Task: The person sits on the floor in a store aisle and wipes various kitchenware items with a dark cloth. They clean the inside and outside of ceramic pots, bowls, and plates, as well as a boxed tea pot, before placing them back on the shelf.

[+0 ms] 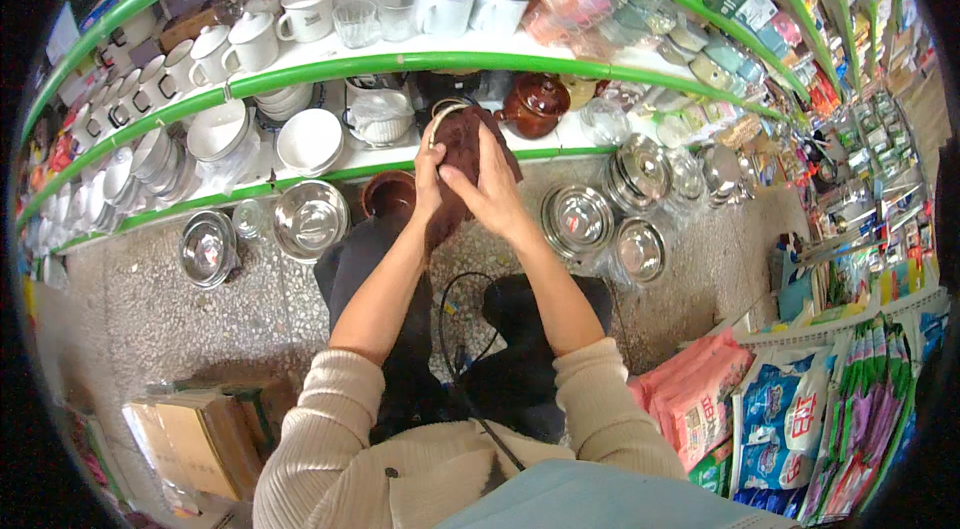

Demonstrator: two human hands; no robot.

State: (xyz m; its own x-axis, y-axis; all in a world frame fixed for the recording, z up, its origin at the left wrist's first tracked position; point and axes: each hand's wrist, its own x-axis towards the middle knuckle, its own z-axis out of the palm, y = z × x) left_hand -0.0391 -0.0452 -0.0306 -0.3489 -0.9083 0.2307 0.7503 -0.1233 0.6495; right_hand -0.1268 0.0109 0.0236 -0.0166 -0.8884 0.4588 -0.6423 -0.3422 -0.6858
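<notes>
My left hand [430, 170] is at the left edge of a dark brown cloth [459, 143], its fingers by a pale curved rim [444, 116] of an object mostly hidden by the cloth. Around the cloth's right side, my right hand [491, 182] presses it against that object. Both hands are close together in front of the lower shelf. Just right of them stands a glossy brown lidded pot [536, 105] on the shelf. A brown bowl-like pot [390, 194] is on the floor to the left, partly behind my knee.
Green-edged shelves [420, 62] hold white enamel mugs [306, 8], white bowls [310, 141] and glassware. Steel basins [311, 220] and stacked steel bowls [576, 220] stand on the speckled floor. Cardboard boxes [196, 446] lie lower left, packaged detergent bags [780, 416] lower right. A black cable [442, 304] hangs between my legs.
</notes>
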